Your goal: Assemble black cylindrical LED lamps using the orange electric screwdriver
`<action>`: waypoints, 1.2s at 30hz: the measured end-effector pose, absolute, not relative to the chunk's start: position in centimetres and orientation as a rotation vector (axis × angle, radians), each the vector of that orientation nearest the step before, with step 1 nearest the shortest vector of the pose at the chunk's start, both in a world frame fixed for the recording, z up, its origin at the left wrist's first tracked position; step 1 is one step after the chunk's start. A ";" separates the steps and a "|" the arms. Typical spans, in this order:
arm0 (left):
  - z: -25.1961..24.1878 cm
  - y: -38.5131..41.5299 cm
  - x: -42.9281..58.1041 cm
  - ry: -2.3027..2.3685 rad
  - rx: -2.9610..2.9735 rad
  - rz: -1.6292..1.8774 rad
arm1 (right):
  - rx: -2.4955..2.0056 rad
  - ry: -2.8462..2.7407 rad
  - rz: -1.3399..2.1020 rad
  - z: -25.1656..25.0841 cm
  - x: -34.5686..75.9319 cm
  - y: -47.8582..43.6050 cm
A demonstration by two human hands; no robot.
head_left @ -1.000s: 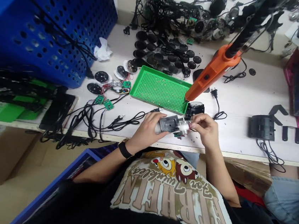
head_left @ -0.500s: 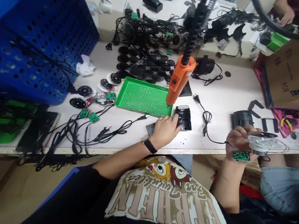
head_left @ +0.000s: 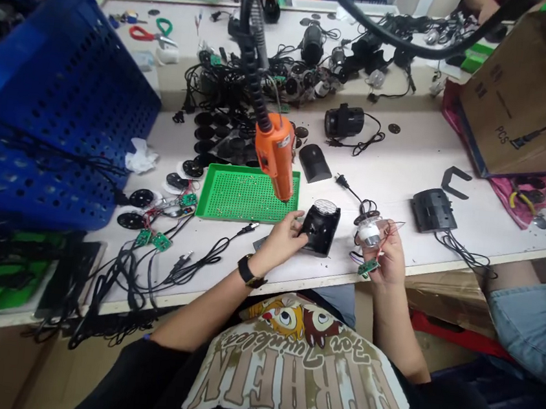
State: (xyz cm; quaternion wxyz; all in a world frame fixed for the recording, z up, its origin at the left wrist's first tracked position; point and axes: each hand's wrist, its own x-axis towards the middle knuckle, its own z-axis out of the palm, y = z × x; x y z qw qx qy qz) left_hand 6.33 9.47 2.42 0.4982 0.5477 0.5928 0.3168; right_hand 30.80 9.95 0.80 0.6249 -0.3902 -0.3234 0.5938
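Note:
My left hand (head_left: 283,237) grips the side of a black housing (head_left: 321,226) with a pale round top, standing on the white table (head_left: 403,172). Right of it, my right hand (head_left: 387,256) is closed on a small silver-white part (head_left: 368,233) with thin wires and a green circuit board (head_left: 368,267) dangling below. An orange powered screwdriver (head_left: 275,154) hangs on a coiled cable just above and left of the housing.
A green perforated tray (head_left: 235,194) lies behind my left hand. A blue crate (head_left: 43,115) fills the left. Black discs, cables and small boards litter the table's left and back. A grey housing (head_left: 432,210) and a cardboard box (head_left: 523,94) sit right. Another person's knee (head_left: 528,322) is at right.
My right hand came back from the far right to the table edge with the wired part. My left hand shifted onto the black housing. The hanging screwdriver swung left in view.

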 end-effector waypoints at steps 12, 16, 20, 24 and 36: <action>4.1 3.8 2.8 1.214 0.408 1.047 | -0.916 -0.909 1.229 3.1 27.2 9.9; 4.1 2.4 1.4 1.350 0.439 1.217 | -0.890 -1.198 0.861 4.5 26.2 9.3; 3.6 1.1 -0.1 1.455 0.548 1.345 | -0.710 -1.558 0.441 5.8 25.0 8.8; 3.7 0.1 -0.9 1.410 0.429 1.355 | -0.601 -1.714 0.310 6.6 23.5 8.8; 5.1 1.4 0.9 0.982 0.155 1.222 | -0.614 -1.729 0.558 6.1 19.8 7.3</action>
